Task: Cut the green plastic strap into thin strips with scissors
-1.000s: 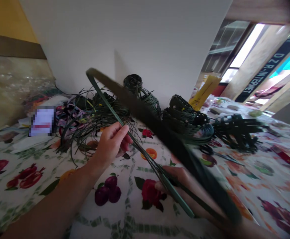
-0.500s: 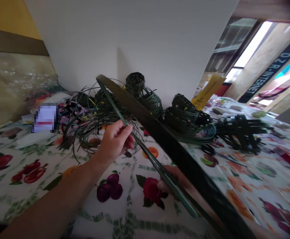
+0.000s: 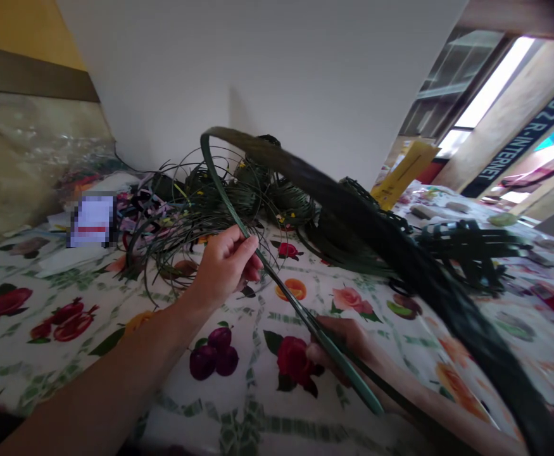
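A long dark green strip (image 3: 277,288) is folded over itself above the table. My left hand (image 3: 224,266) pinches it partway along, fingers closed round it. My right hand (image 3: 340,345), lower and nearer to me, grips the strip near its cut end, fingers curled. The strip's other half (image 3: 400,247) arcs to the right, blurred, past my right arm. Behind my left hand lies a tangle of thin green strands (image 3: 186,218).
Several small dark green woven baskets (image 3: 366,209) stand along the white wall (image 3: 277,76). A pile of dark strips (image 3: 471,253) lies to the right. The fruit-and-flower tablecloth (image 3: 68,316) covers the table. A yellow packet (image 3: 402,174) leans at the back right; papers sit at the left.
The looped half of the strip has swung up and to the right, now covering the baskets. Both hands keep their grip and have shifted slightly right.
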`<state>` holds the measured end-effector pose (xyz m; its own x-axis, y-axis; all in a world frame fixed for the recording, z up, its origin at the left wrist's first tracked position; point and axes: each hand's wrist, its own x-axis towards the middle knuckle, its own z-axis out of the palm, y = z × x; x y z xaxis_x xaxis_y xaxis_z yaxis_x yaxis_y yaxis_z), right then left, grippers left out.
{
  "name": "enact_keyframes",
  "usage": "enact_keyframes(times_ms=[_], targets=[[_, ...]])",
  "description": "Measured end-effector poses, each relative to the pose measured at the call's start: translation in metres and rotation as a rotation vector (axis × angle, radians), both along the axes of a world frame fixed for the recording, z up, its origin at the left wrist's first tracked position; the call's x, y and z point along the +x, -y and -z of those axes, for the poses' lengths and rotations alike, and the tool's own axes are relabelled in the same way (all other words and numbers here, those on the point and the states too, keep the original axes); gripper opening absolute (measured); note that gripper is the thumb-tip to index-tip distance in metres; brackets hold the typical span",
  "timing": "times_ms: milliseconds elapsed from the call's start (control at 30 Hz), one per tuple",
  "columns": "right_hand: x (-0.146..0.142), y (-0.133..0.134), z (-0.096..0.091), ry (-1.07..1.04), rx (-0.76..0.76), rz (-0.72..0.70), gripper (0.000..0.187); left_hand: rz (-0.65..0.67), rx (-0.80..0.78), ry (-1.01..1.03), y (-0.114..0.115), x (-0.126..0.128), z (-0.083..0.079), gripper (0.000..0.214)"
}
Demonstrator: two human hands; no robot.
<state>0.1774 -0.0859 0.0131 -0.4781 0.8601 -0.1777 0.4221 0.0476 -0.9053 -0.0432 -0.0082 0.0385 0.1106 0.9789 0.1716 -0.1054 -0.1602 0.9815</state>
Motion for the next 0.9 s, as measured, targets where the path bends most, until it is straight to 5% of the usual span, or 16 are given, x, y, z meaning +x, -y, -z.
enact_keyframes(times_ms=[633,900], targets=[[-0.007,0.001,-0.008,-0.063,-0.055,0.021,0.026,0.006,-0.018,-0.003,0.001,0.002,0.0,0.027],[0.0,0.003,0.001,-0.005,0.142,0.074,0.03,-0.045,-0.067,0.086,0.005,0.008,0.0,0.026]])
